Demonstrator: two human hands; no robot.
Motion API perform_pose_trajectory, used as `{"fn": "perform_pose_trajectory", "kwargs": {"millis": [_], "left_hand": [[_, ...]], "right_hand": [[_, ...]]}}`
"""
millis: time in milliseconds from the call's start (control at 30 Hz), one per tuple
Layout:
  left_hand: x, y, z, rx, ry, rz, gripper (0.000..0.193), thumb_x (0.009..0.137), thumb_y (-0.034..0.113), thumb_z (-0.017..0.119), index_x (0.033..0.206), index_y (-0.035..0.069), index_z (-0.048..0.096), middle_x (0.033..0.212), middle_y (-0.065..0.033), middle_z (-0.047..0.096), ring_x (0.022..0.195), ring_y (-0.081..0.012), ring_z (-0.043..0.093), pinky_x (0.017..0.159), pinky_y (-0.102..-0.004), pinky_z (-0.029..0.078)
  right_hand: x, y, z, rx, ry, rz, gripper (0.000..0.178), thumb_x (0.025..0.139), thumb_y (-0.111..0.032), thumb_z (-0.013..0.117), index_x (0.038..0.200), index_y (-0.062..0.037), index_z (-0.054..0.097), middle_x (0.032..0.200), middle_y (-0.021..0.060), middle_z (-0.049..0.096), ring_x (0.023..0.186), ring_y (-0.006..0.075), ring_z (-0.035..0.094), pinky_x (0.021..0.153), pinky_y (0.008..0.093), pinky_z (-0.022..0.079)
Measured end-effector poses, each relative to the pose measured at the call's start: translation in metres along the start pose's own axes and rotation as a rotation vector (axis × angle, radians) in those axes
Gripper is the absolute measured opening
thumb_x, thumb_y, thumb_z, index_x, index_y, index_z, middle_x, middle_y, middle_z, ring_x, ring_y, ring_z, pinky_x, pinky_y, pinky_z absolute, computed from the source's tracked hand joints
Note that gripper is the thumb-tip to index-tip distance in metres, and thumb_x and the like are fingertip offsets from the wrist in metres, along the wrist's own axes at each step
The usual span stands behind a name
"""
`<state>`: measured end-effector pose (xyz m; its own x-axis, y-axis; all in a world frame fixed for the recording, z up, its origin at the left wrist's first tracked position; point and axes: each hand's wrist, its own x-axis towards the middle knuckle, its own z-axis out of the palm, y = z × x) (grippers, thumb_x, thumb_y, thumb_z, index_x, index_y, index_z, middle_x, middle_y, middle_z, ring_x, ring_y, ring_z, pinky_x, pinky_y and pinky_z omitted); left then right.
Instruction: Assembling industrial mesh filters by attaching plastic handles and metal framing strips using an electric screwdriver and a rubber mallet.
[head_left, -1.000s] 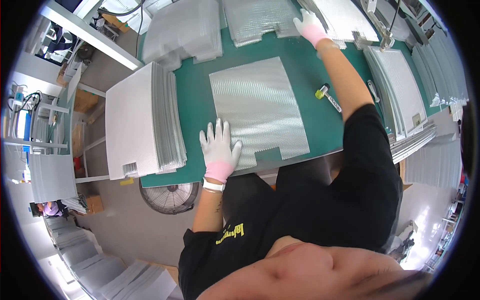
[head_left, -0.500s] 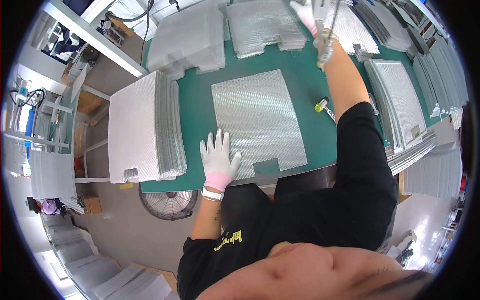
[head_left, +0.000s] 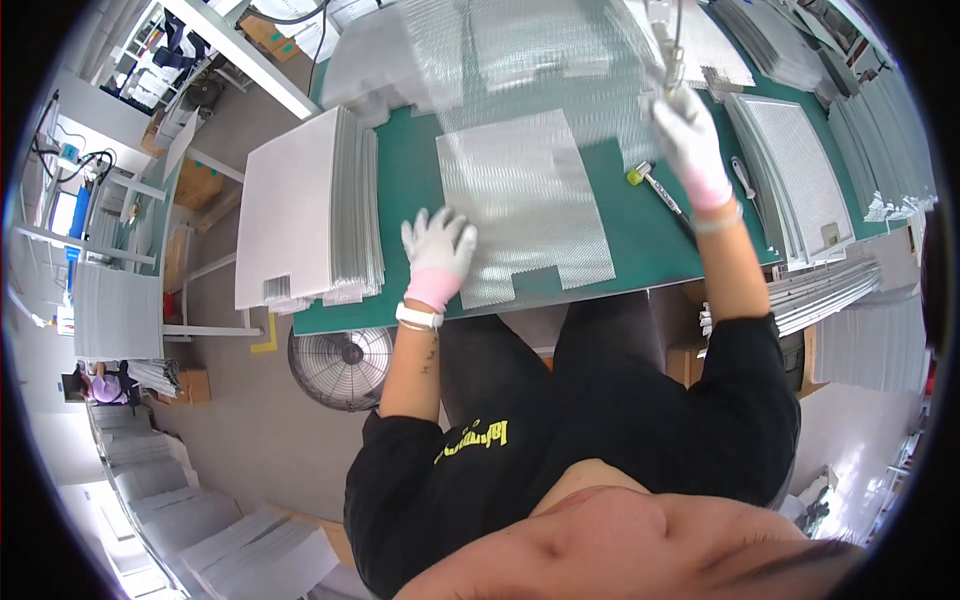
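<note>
A silvery mesh sheet (head_left: 530, 205) with a notch in its near edge lies flat on the green tabletop (head_left: 408, 200). My left hand (head_left: 438, 255), in a white glove with a pink cuff, rests at the sheet's left edge with its fingers spread. Above the far part of the table hangs a second mesh sheet (head_left: 560, 95), blurred and see-through. My gloved right hand (head_left: 690, 150) is closed at the right edge of that raised sheet; its fingertips are partly smeared by motion. A metal tool (head_left: 674, 50) hangs just beyond the right hand.
A mallet (head_left: 662, 195) with a yellow-green head and a white-handled tool (head_left: 741, 175) lie on the right. Stacked sheets stand at the left (head_left: 300, 210), the right (head_left: 790, 180) and along the back. A floor fan (head_left: 345, 368) is below the table's left front.
My right hand has come back toward me from the far right, bringing a raised mesh sheet over the table. The left hand stays at the flat sheet's left edge. The view has shifted.
</note>
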<state>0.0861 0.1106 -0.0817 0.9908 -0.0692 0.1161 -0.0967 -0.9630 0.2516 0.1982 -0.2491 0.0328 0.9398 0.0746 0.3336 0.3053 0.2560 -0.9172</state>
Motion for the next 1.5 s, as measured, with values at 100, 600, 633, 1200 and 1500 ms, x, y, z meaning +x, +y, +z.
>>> {"fn": "perform_pose_trajectory", "kwargs": {"millis": [100,600,633,1200,1500], "left_hand": [[-0.005,0.001,-0.018,-0.435,0.493,0.051,0.047,0.101,0.033,0.04,0.131,0.003,0.057,0.138,-0.0173,0.052,0.133,-0.0387,0.041,0.116,-0.0491,0.025],[-0.038,0.052,-0.028,-0.364,0.002,-0.392,0.095,0.079,0.032,0.077,0.149,-0.006,0.026,0.112,-0.0273,0.064,0.086,-0.036,0.067,0.076,-0.0374,0.055],[-0.037,0.045,-0.015,-0.32,0.073,-0.321,0.094,0.08,0.033,0.077,0.149,-0.005,0.026,0.114,-0.0273,0.063,0.091,-0.0368,0.067,0.08,-0.0384,0.055],[-0.032,0.032,0.002,-0.242,-0.031,-0.3,0.097,0.08,0.037,0.076,0.15,-0.007,0.024,0.125,-0.0273,0.059,0.108,-0.0387,0.062,0.091,-0.0406,0.051],[-0.028,0.035,-0.001,-0.193,0.009,-0.279,0.097,0.078,0.04,0.077,0.148,-0.007,0.028,0.118,-0.0253,0.062,0.105,-0.0373,0.063,0.089,-0.0393,0.052]], "right_hand": [[-0.066,0.014,0.017,-0.068,0.053,0.011,0.052,0.092,-0.003,0.06,0.141,0.0051,0.046,0.14,0.012,0.054,0.121,0.0151,0.054,0.101,0.0278,0.043],[-0.137,0.047,0.049,-0.946,-0.109,-0.054,0.043,0.083,-0.011,0.067,0.125,-0.0036,0.062,0.12,0.0179,0.065,0.11,0.0333,0.063,0.095,0.0352,0.05],[-0.137,0.051,0.048,-0.945,-0.118,-0.009,0.042,0.083,-0.012,0.067,0.125,-0.0043,0.062,0.12,0.0176,0.064,0.111,0.0334,0.063,0.095,0.0356,0.05],[-0.142,0.078,0.041,-1.135,-0.192,-0.038,0.042,0.086,-0.021,0.065,0.126,-0.009,0.06,0.125,0.0142,0.062,0.109,0.0315,0.062,0.092,0.0369,0.051],[-0.136,0.06,0.054,-1.23,-0.191,0.129,0.041,0.083,-0.022,0.068,0.123,-0.011,0.063,0.128,0.0151,0.057,0.109,0.0336,0.062,0.092,0.0382,0.051]]}}
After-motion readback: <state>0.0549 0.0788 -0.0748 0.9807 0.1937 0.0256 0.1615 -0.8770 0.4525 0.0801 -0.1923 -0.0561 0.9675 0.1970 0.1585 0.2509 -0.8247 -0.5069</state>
